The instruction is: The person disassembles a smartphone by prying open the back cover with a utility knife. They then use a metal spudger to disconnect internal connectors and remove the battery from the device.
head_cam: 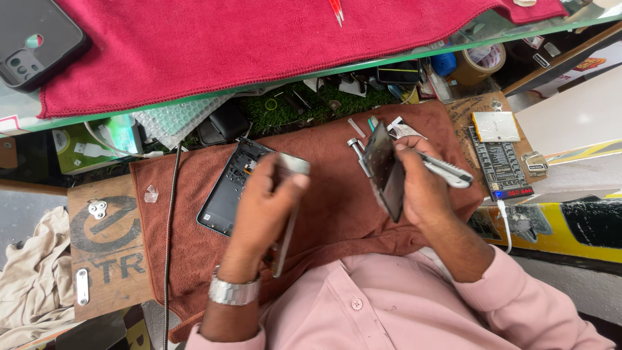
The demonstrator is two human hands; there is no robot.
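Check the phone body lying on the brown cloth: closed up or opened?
Opened. The phone body lies face-down with its back cover off, exposing inner parts at its top end.

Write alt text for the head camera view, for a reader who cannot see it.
Over a brown towel, the left hand holds a thin phone frame and the right hand grips a dark phone screen panel and a utility knife. An opened phone body lies on the towel.

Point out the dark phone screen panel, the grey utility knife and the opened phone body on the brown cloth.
dark phone screen panel [383, 170], head view, middle of its glass face
grey utility knife [447, 172], head view, its handle
opened phone body [230, 191], head view, its exposed inside
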